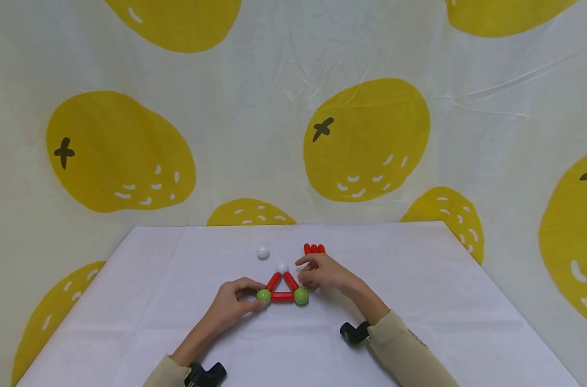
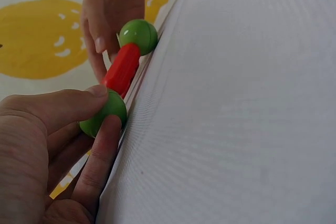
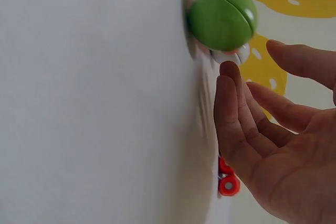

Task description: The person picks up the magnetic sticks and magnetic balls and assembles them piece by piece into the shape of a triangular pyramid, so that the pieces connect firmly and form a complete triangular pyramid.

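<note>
A flat triangle lies on the white table, made of red rods with a ball at each corner. Its near corners are a left green ball [image 1: 264, 296] and a right green ball [image 1: 301, 296], joined by a red rod [image 1: 282, 296]. At the far corner is a white ball [image 1: 281, 267]. My left hand [image 1: 231, 305] pinches the left green ball between thumb and fingers. Just right of the triangle hovers my right hand [image 1: 324, 272], thumb apart from its extended fingers, holding nothing. Several loose red rods [image 1: 314, 248] lie side by side beyond it, partly hidden.
Another white ball [image 1: 263, 252] sits farther back, left of the triangle's tip. The white-covered table [image 1: 400, 269] ends at a patterned cloth backdrop [image 1: 255, 134]. Dark wrist cameras [image 1: 354, 333] are strapped on both wrists.
</note>
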`<state>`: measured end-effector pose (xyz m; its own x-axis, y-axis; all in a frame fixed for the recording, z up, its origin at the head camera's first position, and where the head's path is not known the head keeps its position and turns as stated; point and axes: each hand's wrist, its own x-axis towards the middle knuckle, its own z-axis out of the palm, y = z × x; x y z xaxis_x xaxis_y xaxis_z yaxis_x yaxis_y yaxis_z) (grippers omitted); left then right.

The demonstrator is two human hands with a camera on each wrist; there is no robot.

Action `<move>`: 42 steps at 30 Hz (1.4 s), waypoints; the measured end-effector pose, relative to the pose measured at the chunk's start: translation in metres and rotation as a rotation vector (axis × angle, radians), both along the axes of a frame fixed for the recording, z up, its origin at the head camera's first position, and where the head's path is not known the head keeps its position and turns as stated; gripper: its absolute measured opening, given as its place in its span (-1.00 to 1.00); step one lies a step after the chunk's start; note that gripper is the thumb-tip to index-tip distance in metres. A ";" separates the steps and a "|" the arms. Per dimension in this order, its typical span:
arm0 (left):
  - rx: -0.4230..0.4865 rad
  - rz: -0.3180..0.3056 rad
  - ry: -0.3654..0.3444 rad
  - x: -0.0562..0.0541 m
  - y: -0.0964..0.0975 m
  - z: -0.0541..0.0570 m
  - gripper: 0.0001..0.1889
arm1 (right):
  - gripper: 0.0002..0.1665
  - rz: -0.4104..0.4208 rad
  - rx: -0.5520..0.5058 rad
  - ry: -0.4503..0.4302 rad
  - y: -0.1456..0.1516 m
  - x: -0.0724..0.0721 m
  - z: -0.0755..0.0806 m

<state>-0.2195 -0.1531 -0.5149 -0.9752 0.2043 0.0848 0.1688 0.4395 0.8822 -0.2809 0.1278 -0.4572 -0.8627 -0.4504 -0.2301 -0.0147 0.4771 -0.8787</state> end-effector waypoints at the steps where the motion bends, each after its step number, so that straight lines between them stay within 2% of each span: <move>1: 0.002 -0.004 0.000 0.000 0.000 0.000 -0.72 | -0.47 -0.003 -0.002 0.010 0.002 -0.001 0.002; 9: 0.001 -0.009 0.004 0.001 -0.001 0.001 -0.72 | -0.48 -0.056 -0.001 0.089 0.022 -0.012 0.013; 15: 0.006 -0.008 0.000 0.001 -0.001 0.002 -0.72 | -0.54 -0.184 0.093 0.131 0.034 -0.028 0.017; 21: 0.008 -0.019 0.016 0.001 -0.002 0.000 -0.71 | -0.55 -0.236 0.185 0.171 0.044 -0.046 0.013; 25: 0.011 -0.018 0.019 0.001 -0.002 0.000 -0.71 | -0.54 -0.227 0.219 0.144 0.046 -0.054 0.007; 32: 0.006 -0.026 0.017 0.002 -0.001 -0.001 -0.71 | -0.54 -0.191 0.210 0.096 0.045 -0.064 -0.002; 42: -0.001 -0.013 -0.010 0.002 -0.001 0.002 -0.71 | -0.54 -0.172 0.231 0.064 0.040 -0.069 -0.005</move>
